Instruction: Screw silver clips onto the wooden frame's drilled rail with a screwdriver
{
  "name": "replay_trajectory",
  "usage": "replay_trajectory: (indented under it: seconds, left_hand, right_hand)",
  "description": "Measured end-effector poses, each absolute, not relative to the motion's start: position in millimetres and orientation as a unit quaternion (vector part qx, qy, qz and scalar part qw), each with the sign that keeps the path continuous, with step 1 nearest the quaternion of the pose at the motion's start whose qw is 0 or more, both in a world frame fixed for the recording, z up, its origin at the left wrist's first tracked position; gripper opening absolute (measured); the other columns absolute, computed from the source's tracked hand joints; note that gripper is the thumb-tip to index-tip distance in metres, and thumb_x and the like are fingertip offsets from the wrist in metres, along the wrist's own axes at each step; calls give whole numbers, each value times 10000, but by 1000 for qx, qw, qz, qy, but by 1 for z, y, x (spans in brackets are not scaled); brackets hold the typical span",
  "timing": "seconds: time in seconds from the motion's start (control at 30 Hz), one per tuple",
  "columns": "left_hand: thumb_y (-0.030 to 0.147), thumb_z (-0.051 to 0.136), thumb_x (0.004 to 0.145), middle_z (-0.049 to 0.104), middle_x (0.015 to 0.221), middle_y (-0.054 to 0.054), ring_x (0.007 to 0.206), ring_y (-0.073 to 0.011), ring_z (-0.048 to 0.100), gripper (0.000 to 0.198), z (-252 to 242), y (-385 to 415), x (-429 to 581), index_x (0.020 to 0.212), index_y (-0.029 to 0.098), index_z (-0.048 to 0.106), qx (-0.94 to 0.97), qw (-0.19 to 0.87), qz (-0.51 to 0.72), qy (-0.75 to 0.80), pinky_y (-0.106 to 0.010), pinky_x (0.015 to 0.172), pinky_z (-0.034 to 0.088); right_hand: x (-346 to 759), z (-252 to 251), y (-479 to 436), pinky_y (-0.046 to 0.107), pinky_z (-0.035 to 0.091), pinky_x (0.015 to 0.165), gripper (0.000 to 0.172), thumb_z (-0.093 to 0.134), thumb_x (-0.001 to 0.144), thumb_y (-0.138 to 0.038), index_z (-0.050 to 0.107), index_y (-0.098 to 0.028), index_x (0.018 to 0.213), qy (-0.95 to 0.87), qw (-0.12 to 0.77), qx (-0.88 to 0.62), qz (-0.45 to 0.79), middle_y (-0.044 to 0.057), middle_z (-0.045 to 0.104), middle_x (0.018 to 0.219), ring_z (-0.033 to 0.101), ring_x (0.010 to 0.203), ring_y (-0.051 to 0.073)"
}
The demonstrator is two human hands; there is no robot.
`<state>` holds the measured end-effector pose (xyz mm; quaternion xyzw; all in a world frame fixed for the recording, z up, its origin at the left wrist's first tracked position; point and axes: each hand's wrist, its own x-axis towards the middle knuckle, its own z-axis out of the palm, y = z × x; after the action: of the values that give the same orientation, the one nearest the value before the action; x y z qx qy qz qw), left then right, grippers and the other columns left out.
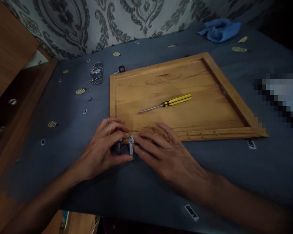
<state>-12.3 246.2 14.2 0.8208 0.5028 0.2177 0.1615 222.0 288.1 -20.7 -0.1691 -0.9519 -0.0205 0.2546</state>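
A wooden cabinet door lies on the dark cloth, its raised frame facing up. At its near left corner, my left hand holds a small metal hinge between thumb and fingers, against the door's edge. My right hand lies over the near frame rail with its fingers stretched out, the tips touching the hinge's right side. Part of the hinge is hidden by the left fingers. A yellow-and-black screwdriver rests on the door panel, its shaft pointing left. Small dark holes mark the near rail to the right.
Several metal hinges lie in a row at the back left, with small screws nearer. A blue cloth is bunched at the back right. Patterned fabric hangs behind; a wooden cabinet borders the left. A pixelated object lies right.
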Motion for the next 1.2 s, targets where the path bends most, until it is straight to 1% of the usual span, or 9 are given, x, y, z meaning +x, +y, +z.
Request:
replay_trajectory:
  seconds: [0.1,0.17,0.27,0.33,0.43,0.6,0.83,1.0,1.2]
  left_hand:
    - [410,860,830,674,1176,-94,1294,-318,517,398,14,246,-13,1114,192,685,819,165,219,505,-475,1054,522]
    - [419,852,838,671,1183,-93,1295,-317,516,397,13,245,-13,1120,198,682,819,166,217,505,-478,1059,519]
    - [422,850,840,670,1189,-94,1288,-316,516,403,14,245,-14,1128,199,676,821,166,215,503,-485,1060,517]
    - [408,856,836,672,1189,-94,1283,-316,519,402,14,245,-14,1128,199,673,820,165,215,504,-487,1059,517]
    - [402,859,834,672,1188,-91,1282,-315,520,402,14,246,-14,1129,201,673,820,166,215,503,-486,1056,517]
    - [406,857,835,671,1188,-93,1282,-313,517,401,14,246,-14,1125,194,679,820,167,215,504,-474,1047,521]
    - [401,846,847,673,1179,-85,1279,-314,520,371,15,246,-13,1119,209,684,815,174,217,508,-485,1046,525]
    - [403,857,832,682,1164,-81,1266,-320,536,359,14,246,-13,1108,227,709,809,181,229,510,-510,1056,518]
    - [380,870,821,684,1171,-89,1279,-318,532,367,15,246,-12,1095,205,698,813,174,215,512,-494,1051,524]
  right_hand:
    - [222,-20,289,548,442,1125,231,494,1050,-170,704,-164,1146,-952,257,-167,-19,54,731,1236,605,1176,238]
    - [221,-19,289,562,453,1111,276,448,1062,-155,711,-154,1147,-951,258,-168,-18,56,734,1233,610,1170,243]
    - [221,-18,288,541,465,1114,362,376,1077,-139,732,-175,1131,-949,262,-174,-26,43,744,1228,619,1158,230]
    - [221,-18,288,524,472,1120,379,362,1083,-147,736,-187,1129,-948,262,-175,-33,29,747,1227,621,1157,218]
    - [221,-19,287,521,469,1126,369,371,1084,-158,735,-188,1131,-948,262,-174,-38,28,743,1241,621,1165,218]
    - [221,-20,288,530,469,1119,308,435,1061,-148,736,-167,1126,-950,262,-169,-31,61,741,1237,623,1154,233]
    - [221,-18,288,573,499,1072,351,387,1077,-142,731,-142,1147,-950,264,-166,-25,60,741,1229,615,1162,250]
    - [220,-15,287,553,511,1073,383,355,1085,-138,735,-159,1133,-950,259,-172,-30,55,745,1226,630,1147,237]
    - [221,-16,287,543,512,1082,334,411,1080,-159,741,-169,1133,-952,253,-170,-31,52,744,1242,628,1164,233]
